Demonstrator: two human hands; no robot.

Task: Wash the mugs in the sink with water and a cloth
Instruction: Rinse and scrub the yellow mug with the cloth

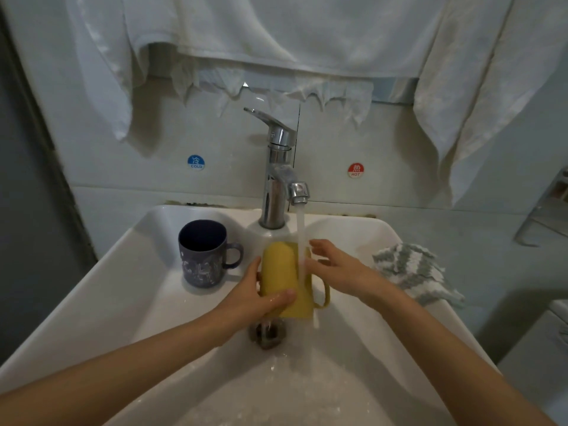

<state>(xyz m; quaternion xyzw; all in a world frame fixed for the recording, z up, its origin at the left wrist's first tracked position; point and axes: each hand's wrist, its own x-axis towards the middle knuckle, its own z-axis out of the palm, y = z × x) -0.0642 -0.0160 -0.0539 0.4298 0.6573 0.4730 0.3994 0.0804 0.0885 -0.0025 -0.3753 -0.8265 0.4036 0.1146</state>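
A yellow mug (282,272) is held upside down over the drain, its handle pointing right, with tap water running down its side. My left hand (258,299) grips the mug near its rim from the left. My right hand (335,267) rests flat against the mug's right side, fingers apart, under the stream. A dark blue patterned mug (203,253) stands upright on the left ledge of the white sink (92,302). A grey-and-white striped cloth (412,270) lies on the sink's right rim, untouched.
The chrome tap (278,167) stands at the back centre, its lever raised and water flowing. The drain (267,332) lies below the mug. White towels (276,35) hang across the wall above. A metal rack (547,210) sticks in from the right edge.
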